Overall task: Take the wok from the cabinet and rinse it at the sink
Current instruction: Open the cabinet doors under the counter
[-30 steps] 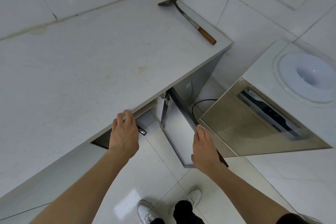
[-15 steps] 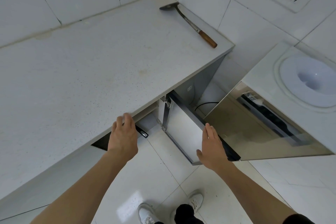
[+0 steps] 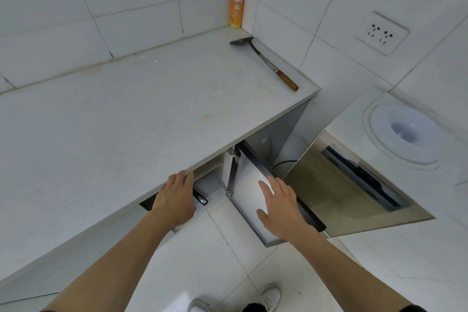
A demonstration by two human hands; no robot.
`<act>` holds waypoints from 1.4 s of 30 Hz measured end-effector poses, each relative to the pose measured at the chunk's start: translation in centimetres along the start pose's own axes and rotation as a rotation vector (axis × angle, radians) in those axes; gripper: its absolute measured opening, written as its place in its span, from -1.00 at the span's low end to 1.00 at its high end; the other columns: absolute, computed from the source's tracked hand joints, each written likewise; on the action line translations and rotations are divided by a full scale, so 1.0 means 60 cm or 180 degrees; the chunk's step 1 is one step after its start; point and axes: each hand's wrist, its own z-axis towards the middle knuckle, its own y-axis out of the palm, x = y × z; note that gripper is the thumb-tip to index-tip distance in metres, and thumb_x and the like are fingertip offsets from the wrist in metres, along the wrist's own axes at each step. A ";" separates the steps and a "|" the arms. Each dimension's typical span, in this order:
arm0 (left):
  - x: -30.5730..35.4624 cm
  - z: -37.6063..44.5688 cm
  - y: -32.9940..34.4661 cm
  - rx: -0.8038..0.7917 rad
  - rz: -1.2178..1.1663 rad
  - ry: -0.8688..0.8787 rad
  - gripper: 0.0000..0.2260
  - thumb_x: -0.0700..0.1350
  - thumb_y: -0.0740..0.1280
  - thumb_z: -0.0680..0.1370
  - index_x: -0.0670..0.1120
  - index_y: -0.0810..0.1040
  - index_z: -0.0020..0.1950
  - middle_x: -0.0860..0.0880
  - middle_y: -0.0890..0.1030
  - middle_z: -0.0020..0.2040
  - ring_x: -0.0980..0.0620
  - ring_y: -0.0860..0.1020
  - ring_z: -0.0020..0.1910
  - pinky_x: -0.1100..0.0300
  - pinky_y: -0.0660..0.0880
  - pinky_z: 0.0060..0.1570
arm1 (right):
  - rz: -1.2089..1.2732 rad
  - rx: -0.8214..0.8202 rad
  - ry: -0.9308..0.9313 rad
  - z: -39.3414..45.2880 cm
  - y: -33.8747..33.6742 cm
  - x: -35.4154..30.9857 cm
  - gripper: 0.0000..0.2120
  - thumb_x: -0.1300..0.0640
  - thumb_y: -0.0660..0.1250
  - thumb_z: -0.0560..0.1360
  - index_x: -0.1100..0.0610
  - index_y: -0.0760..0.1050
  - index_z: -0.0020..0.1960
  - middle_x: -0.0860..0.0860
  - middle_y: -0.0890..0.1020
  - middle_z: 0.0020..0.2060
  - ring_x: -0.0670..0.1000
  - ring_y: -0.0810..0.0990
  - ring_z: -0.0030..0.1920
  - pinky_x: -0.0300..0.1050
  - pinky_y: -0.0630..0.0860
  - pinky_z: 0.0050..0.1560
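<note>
Your left hand (image 3: 176, 197): fingers curled under tabletop (image 3: 121, 119) edge, what it grips hidden | your right hand (image 3: 279, 204): grip open, flat on the open cabinet door (image 3: 249, 186) | wok: not visible | spatula (image 3: 266, 62) at 1 o'clock | bottle (image 3: 238, 0) at 12.

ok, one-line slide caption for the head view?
Left hand at the countertop edge, right hand open over the swung-out cabinet door; wok not visible.
</note>
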 end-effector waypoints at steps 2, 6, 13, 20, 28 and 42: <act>0.002 -0.024 -0.003 0.0094 -0.0231 -0.0065 -0.40 -0.05 0.26 0.53 -0.12 0.10 0.50 -0.11 0.25 0.46 -0.12 0.26 0.40 0.05 0.34 0.35 | -0.0018 0.0052 -0.0157 -0.012 -0.025 -0.024 -0.36 -0.20 0.15 0.58 -0.05 -0.01 0.55 0.01 0.00 0.57 0.13 -0.09 0.56 0.15 -0.10 0.54; 0.003 -0.061 -0.005 0.0287 -0.0458 -0.0203 -0.46 -0.06 0.25 0.54 -0.10 0.15 0.47 -0.07 0.26 0.46 -0.09 0.27 0.39 0.07 0.38 0.27 | 0.0082 0.0105 -0.0467 -0.022 -0.065 -0.068 -0.40 -0.13 0.19 0.59 -0.01 0.05 0.54 0.02 0.04 0.56 0.12 -0.08 0.56 0.12 -0.09 0.54; -0.047 -0.125 -0.012 0.0519 -0.0640 -0.0606 -0.42 -0.02 0.24 0.54 -0.10 0.12 0.51 -0.06 0.25 0.47 -0.11 0.23 0.42 0.04 0.32 0.34 | 0.0022 0.0278 -0.1004 0.006 -0.079 -0.165 -0.40 -0.05 0.23 0.55 0.04 0.13 0.51 0.07 0.16 0.51 0.11 0.05 0.51 0.11 0.02 0.49; -0.108 -0.167 0.001 0.0691 -0.1432 -0.1487 -0.46 -0.01 0.26 0.58 -0.10 0.19 0.50 -0.08 0.29 0.48 -0.11 0.26 0.43 0.04 0.29 0.38 | 0.0039 0.0111 -0.1917 0.080 -0.066 -0.269 -0.42 -0.05 0.23 0.57 0.07 0.15 0.51 0.07 0.18 0.50 0.10 0.07 0.51 0.04 0.02 0.50; -0.101 -0.162 0.045 0.0654 -0.2020 -0.2445 -0.47 0.02 0.26 0.59 -0.09 0.21 0.51 -0.06 0.35 0.45 -0.07 0.31 0.41 0.06 0.35 0.35 | -0.0120 -0.0304 -0.2690 0.165 -0.052 -0.328 -0.43 0.00 0.23 0.59 0.07 0.12 0.52 0.07 0.10 0.53 0.11 0.02 0.52 0.01 -0.03 0.52; -0.114 -0.073 0.079 0.2444 -0.7832 -0.3472 -0.71 -0.04 0.32 0.60 -0.24 0.48 0.18 -0.21 0.58 0.08 -0.17 0.58 0.15 -0.02 0.51 0.22 | -0.0386 -0.0449 -0.2840 0.215 0.012 -0.311 -0.39 0.01 0.25 0.57 0.04 0.08 0.53 0.04 0.04 0.55 0.11 -0.05 0.54 0.02 -0.01 0.52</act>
